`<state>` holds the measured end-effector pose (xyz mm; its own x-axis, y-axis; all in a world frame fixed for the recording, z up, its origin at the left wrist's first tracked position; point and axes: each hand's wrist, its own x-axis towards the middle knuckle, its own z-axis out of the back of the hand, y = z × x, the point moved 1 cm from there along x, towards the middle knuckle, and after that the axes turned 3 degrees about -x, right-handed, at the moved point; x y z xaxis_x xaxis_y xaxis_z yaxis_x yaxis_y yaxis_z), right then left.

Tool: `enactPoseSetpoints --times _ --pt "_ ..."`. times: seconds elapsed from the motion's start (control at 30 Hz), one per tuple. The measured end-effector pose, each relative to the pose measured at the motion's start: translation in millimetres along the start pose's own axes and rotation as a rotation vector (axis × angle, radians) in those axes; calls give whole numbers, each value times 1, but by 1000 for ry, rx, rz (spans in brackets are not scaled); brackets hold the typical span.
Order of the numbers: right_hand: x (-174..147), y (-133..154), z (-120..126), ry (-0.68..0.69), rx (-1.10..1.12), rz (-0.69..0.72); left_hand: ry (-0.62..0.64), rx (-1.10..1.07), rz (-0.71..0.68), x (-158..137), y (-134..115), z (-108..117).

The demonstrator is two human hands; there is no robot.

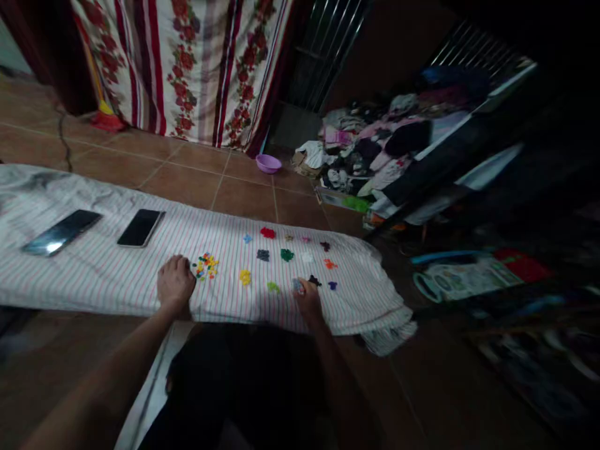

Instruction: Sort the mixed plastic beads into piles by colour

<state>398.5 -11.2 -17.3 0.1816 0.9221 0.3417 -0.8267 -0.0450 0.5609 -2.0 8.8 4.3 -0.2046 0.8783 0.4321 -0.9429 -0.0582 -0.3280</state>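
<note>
My left hand (176,279) rests on the striped cloth, back up with fingers curled under; what they hold, if anything, is hidden. Just right of it lies a mixed heap of small coloured pieces (206,266). My right hand (309,297) has its fingers pinched together at a small grey cluster (297,285); whether a piece is between them is too small to see. Around it lie single-colour clusters: black pieces (314,280), purple pieces (332,285), light-green pieces (274,287), white pieces (307,257), dark-green pieces (287,255) and yellow pieces (244,277).
Farther back are red pieces (267,232), dark grey pieces (263,255) and orange pieces (330,264). Two phones, one (63,232) and another phone (140,227), lie left on the striped cloth (107,281). Beyond are a purple basin (269,164) and heaped clothes (365,144).
</note>
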Motion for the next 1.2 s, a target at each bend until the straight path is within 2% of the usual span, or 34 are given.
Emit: enactPoseSetpoints --times 0.23,0.37,0.5,0.63,0.77,0.97,1.2 --pt "-6 5 3 -85 15 -21 -1 -21 29 0 0 -1" --pt "-5 32 3 -143 -14 30 -21 -29 33 0 1 -5" --pt "-9 85 -16 -34 27 160 -30 -37 30 0 3 -8" --pt "-15 141 -49 159 122 299 -26 -36 23 0 3 -9" --pt "-16 181 -82 254 188 381 -29 -32 27 1 3 -7" --pt "-10 222 -114 373 113 389 -33 -26 24 1 2 -7" --pt "-2 245 -121 422 -9 356 -30 -37 19 1 2 -6"
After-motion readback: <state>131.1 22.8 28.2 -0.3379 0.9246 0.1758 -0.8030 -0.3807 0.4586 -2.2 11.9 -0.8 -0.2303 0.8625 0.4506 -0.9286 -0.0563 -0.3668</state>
